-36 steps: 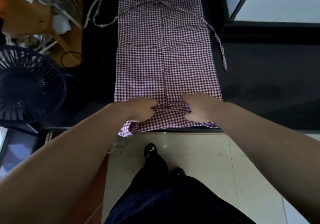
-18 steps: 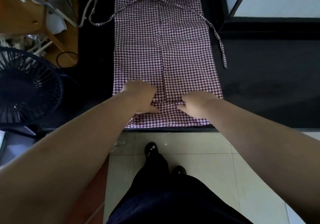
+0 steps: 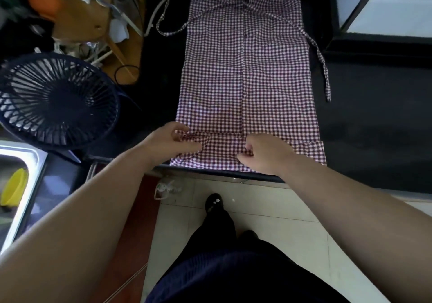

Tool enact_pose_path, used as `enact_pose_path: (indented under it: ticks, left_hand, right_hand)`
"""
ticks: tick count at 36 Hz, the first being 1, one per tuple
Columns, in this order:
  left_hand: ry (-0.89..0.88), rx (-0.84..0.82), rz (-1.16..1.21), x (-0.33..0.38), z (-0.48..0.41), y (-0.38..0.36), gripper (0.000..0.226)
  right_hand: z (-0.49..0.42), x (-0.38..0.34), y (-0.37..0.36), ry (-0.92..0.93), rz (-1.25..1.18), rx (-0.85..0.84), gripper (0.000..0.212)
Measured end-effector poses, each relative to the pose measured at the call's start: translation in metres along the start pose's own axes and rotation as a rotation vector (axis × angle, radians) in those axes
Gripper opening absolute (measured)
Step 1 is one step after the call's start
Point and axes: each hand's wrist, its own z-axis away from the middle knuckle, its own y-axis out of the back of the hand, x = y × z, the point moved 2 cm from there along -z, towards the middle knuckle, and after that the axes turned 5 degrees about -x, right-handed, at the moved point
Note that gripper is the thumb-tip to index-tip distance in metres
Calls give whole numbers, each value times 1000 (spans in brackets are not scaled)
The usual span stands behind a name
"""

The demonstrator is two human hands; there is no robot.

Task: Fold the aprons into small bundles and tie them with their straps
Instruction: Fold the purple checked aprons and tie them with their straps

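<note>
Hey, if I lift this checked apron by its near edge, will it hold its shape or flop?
Likely floppy: the purple-and-white checked cloth apron wrinkles softly where the left hand and right hand pinch it. Probably light: it looks thin and lies flat. Its loose narrow strap would likely dangle.

A round dark blue fan [image 3: 58, 101] with a wire grille stands at the left. Just below it is a steel sink [image 3: 35, 160] holding a yellow bowl [image 3: 14, 187]. Above the fan is a wooden chair [image 3: 91, 22].
</note>
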Motion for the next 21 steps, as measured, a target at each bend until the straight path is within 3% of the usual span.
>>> enact_pose_path:
  ticks: [2,6,9,17,19,21]
  left_hand:
    - [-20,22,-4,-13,6,-3,57]
    - [-41,297,-42,-24,11,-10,9]
    - [-45,405,-12,-24,10,-14,21]
    - [75,576,-379,-22,2,-19,28]
    - [-54,698,-520,-17,9,-29,41]
    - [-400,704,-664,-6,15,-45,47]
  right_hand:
    - [0,-1,0,-10,-11,-1,29]
    - [-1,-2,0,-28,-45,-21,40]
    - [-1,-3,0,-31,-50,-33,44]
    - [2,2,0,-4,-130,-9,46]
    - [3,7,-3,6,-158,12,44]
    - [6,11,-7,23,-192,39,44]
